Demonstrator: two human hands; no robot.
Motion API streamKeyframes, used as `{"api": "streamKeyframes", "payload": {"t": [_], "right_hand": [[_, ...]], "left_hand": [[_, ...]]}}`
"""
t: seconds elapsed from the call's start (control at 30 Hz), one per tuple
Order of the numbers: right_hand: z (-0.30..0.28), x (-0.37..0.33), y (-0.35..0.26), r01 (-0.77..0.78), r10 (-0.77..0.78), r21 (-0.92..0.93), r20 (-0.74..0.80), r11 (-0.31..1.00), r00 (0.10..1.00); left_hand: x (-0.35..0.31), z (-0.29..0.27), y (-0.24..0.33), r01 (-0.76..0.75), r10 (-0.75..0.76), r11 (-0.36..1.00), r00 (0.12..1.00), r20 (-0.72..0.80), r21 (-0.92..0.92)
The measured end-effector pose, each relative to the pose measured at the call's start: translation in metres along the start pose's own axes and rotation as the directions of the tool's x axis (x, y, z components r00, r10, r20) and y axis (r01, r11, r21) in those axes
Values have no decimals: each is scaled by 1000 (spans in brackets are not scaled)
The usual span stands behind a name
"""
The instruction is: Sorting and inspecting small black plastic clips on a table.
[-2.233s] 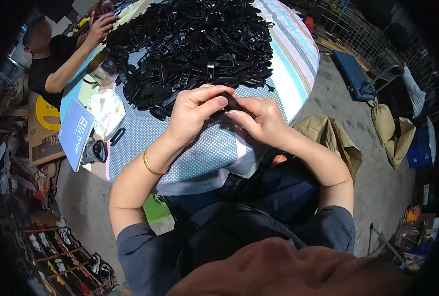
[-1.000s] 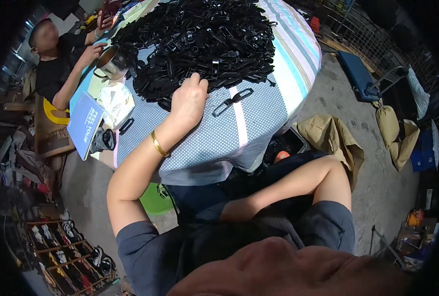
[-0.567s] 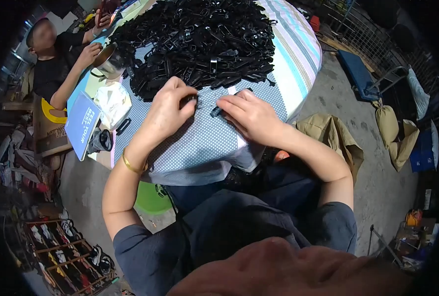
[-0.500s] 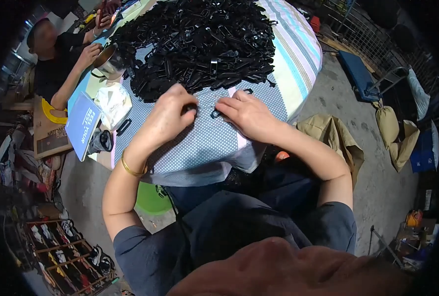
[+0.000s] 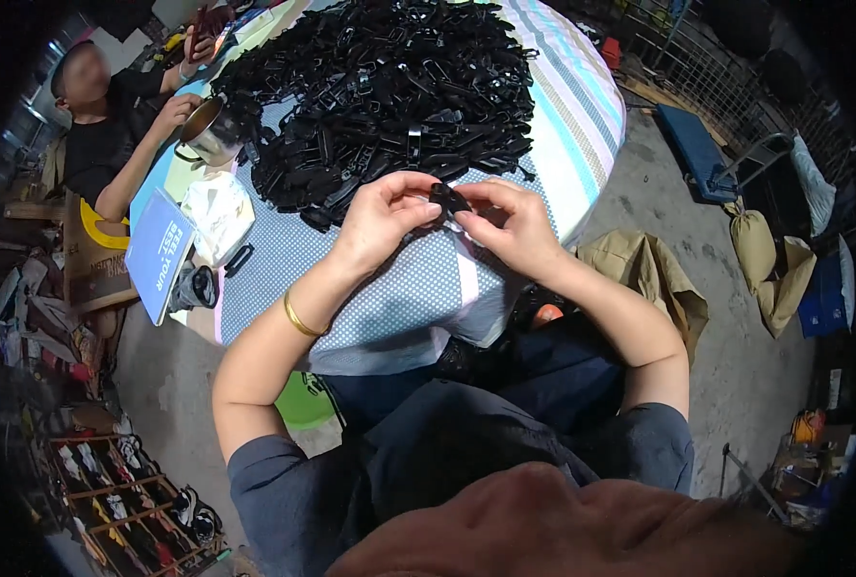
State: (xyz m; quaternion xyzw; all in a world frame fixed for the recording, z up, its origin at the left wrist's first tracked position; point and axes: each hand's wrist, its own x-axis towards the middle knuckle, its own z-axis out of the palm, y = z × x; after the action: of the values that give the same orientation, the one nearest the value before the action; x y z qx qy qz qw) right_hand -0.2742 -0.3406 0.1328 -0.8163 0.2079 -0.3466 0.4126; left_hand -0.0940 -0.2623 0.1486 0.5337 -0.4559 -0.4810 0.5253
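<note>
Between my two hands is a small black buckle-like piece (image 5: 446, 198), raised over the near part of the table. My left hand (image 5: 390, 219) pinches its left side with thumb and index finger. On its other side, the thumb and fingertips of my right hand (image 5: 512, 226) close on it too. Fingers cover much of the piece, so its exact shape is hidden. Just beyond my hands lies a big heap of black plastic buckle-like pieces (image 5: 390, 106), a few with shiny parts.
A patterned cloth covers the round table (image 5: 370, 322). Left of the heap are a metal pot (image 5: 218, 135), a white plastic bag (image 5: 218, 216), a blue-covered book (image 5: 156, 252) and a loose black piece (image 5: 239, 260). Another person (image 5: 111, 144) sits at the far left, one hand by the pot.
My hands have come together from apart and now both grip one black piece. The piece that lay under my right fingertips no longer shows on the cloth.
</note>
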Motion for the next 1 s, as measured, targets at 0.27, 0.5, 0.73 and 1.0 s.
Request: {"api": "streamKeyframes", "payload": {"t": [0.27, 0.5, 0.73, 1.0], "right_hand": [[-1, 0, 2, 221, -242, -219, -74, 950, 967], [6, 6, 3, 182, -194, -167, -57, 969, 979], [7, 2, -9, 193, -186, -187, 55, 963, 981], [-28, 15, 2, 280, -196, -204, 355, 938, 914]], "left_hand": [[-2, 13, -10, -50, 48, 999, 995, -85, -21], [-3, 9, -11, -148, 144, 975, 989, -38, -165], [-7, -1, -12, -215, 216, 976, 972, 93, -30], [-7, -2, 0, -55, 20, 982, 981, 193, 178]]}}
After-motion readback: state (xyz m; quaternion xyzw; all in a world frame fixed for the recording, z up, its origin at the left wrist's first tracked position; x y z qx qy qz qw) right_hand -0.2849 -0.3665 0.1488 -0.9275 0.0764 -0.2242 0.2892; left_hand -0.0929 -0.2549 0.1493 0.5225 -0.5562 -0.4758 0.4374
